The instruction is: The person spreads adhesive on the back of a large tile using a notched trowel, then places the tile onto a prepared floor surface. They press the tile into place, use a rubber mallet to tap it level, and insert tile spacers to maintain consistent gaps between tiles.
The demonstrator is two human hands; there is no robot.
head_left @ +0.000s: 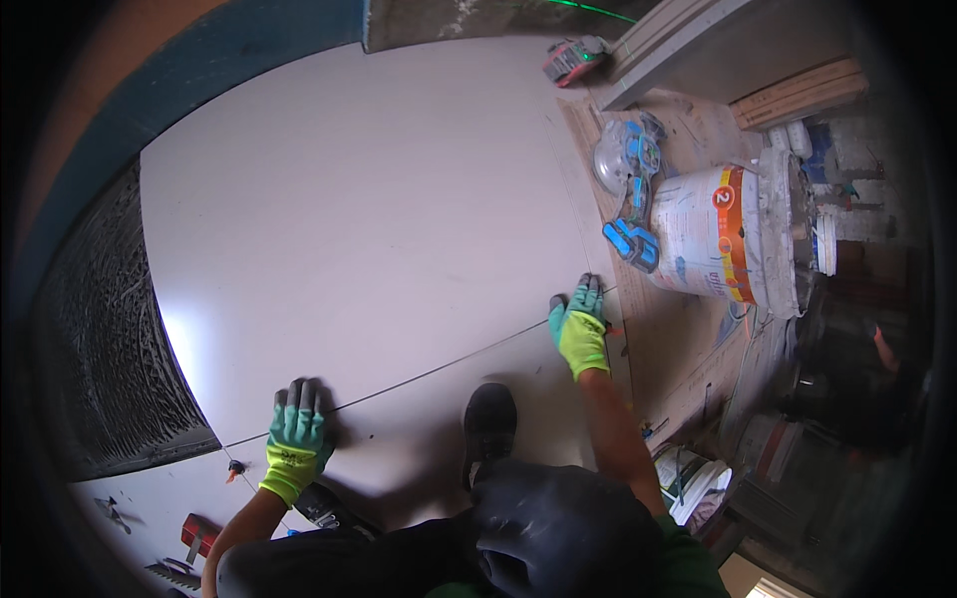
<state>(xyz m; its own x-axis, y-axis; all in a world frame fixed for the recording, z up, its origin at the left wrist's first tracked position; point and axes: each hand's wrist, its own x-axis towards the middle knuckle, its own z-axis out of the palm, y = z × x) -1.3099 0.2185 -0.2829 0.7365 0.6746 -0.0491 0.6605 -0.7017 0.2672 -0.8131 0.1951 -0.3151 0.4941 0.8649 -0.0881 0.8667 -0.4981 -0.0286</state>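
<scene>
A large pale tile [399,199] lies flat on the floor before me. A thin dark joint runs between it and the pale tiles nearer me. My left hand [296,436], in a green and yellow glove with grey fingertips, rests with straight fingers across that joint near the tile's left corner. Farther right, my right hand [580,324], gloved alike, lies with its fingers stretched on the tile's right edge by the other end of the joint. Neither hand holds anything visible. A small black and orange tile spacer [235,466] sits left of my left hand.
Dark, ridged adhesive [110,339] borders the tile's left side. At right are a white bucket [698,231], a blue cordless tool with a clear round cup [633,164] and a red laser level [576,62]. A red tool [199,535] lies lower left; my shoe [489,424] stands between my hands.
</scene>
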